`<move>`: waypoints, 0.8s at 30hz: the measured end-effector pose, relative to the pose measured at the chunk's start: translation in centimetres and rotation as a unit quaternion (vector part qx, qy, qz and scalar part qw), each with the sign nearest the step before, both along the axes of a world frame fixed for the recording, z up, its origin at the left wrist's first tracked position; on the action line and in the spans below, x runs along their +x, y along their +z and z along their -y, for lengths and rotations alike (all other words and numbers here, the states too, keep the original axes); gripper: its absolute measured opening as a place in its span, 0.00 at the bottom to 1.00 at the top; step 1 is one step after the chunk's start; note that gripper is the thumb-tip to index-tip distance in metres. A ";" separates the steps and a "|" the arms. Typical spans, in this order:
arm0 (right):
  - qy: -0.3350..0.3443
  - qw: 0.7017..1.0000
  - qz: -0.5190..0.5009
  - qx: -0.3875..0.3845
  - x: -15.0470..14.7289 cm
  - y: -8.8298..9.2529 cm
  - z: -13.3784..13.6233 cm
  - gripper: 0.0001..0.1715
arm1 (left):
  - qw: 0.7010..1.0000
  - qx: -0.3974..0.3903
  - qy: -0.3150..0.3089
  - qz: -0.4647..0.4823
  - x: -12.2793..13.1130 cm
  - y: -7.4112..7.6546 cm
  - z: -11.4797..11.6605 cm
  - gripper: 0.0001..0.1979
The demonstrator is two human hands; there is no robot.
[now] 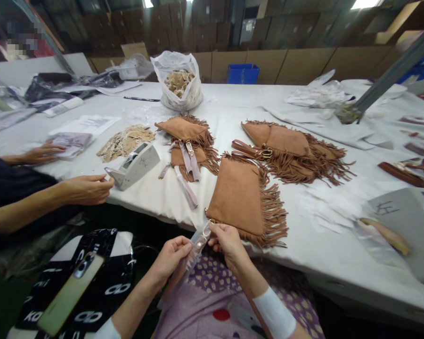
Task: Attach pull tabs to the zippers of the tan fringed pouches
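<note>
At the table's front edge lies a brown fringed suede pouch (238,197), its fringe spread to the right. A strap in a clear plastic sleeve (195,249) hangs from near the pouch's lower left corner down over my lap, with a metal clasp near its top. My left hand (173,256) is closed, pinching the left edge of the sleeve. Beside the clasp, my right hand (226,242) is closed on the strap's upper end. Whether the clasp is hooked to the pouch, I cannot tell.
More fringed pouches (289,141) lie behind, others (185,129) at centre with wrapped straps. A tape dispenser (137,165) stands left near a co-worker's hand (88,189); another dispenser (410,226) is at right. Behind are tan scraps (127,141) and a filled plastic bag (178,84).
</note>
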State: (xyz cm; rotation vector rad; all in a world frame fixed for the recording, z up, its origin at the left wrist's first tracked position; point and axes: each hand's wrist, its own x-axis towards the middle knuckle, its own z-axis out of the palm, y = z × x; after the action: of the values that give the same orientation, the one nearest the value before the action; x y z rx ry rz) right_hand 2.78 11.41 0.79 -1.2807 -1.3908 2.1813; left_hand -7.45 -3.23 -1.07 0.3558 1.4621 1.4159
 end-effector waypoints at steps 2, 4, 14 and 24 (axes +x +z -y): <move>0.006 1.000 -0.001 -0.005 0.0 0.0 -0.1 0.16 | 1.000 -0.007 -0.006 -0.021 -0.1 0.1 0.2 0.17; 0.017 1.000 0.002 -0.011 0.0 0.0 -0.2 0.17 | 0.999 -0.007 -0.015 -0.032 -0.1 0.2 0.3 0.17; 0.022 1.000 0.003 -0.015 -0.2 0.3 -0.5 0.15 | 0.989 0.020 -0.070 0.125 -1.2 0.4 -3.7 0.22; 0.063 0.997 -0.018 -0.028 0.4 0.7 -1.0 0.18 | 0.995 0.015 0.043 0.093 -0.7 0.2 -3.7 0.17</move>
State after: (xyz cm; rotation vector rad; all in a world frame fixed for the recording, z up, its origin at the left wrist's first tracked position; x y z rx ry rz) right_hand 3.21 12.38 1.50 -1.1961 -1.4419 2.3289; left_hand -8.11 0.43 -0.90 0.1749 1.3186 1.4985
